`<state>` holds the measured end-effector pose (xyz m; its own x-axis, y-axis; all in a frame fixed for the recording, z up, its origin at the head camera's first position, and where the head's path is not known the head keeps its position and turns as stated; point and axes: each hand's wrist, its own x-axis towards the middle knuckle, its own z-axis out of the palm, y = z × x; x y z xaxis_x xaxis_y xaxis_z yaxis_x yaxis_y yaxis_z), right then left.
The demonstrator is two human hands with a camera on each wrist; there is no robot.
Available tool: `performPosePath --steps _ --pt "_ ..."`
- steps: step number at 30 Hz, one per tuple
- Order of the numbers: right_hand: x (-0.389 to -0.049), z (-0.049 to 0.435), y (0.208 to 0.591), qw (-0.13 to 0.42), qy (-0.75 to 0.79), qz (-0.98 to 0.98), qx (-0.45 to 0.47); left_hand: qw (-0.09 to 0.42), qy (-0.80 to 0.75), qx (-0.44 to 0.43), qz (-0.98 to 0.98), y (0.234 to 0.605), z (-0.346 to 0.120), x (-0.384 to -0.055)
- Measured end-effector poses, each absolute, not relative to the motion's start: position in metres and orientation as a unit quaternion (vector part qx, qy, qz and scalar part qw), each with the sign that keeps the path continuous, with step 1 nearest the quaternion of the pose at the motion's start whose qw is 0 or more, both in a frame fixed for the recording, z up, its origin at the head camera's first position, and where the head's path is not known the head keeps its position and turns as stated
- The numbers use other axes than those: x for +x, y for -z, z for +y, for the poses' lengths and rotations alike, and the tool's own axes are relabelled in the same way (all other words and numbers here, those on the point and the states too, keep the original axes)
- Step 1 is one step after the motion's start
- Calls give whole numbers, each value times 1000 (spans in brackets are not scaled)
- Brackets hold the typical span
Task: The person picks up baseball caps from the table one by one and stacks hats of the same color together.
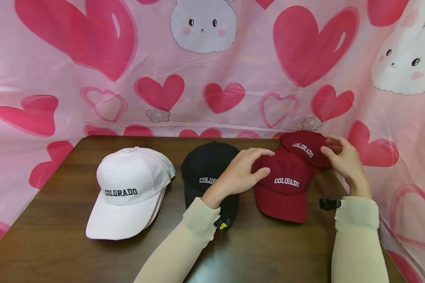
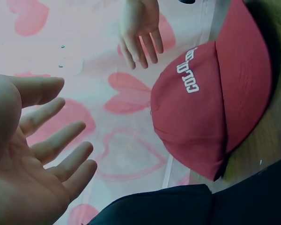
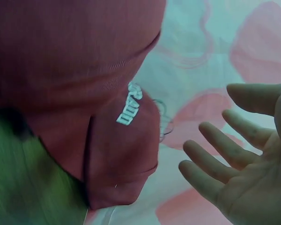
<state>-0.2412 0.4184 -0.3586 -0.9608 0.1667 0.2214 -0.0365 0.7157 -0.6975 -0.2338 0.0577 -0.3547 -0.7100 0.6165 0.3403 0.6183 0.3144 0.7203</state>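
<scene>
Two red baseball caps lettered COLORADO sit at the right of the table in the head view, the front one point(image 1: 281, 204) overlapping the rear one point(image 1: 302, 138). My left hand point(image 1: 241, 171) hovers between the front red cap and a black cap point(image 1: 205, 157), hiding part of the black one's lettering. Its fingers are loosely extended around nothing in the left wrist view. Beside the rear red cap is my right hand point(image 1: 346, 161). A gap separates its spread fingers from the red cloth point(image 3: 124, 159) in the right wrist view. Neither hand holds anything.
White caps point(image 1: 127, 177), one nested on another, rest at the left of the brown wooden table point(image 1: 63, 220). A pink cloth point(image 1: 248, 67) with hearts and rabbit faces hangs behind the table and along its sides.
</scene>
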Motion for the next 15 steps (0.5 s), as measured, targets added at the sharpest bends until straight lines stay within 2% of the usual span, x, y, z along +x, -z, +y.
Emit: performPosePath --steps 6,15 --pt "-261 438 353 103 -354 -928 -58 4 421 -403 -813 354 58 -233" --pt "-282 464 362 2 -313 -949 -46 -5 403 -428 -809 351 60 -230"
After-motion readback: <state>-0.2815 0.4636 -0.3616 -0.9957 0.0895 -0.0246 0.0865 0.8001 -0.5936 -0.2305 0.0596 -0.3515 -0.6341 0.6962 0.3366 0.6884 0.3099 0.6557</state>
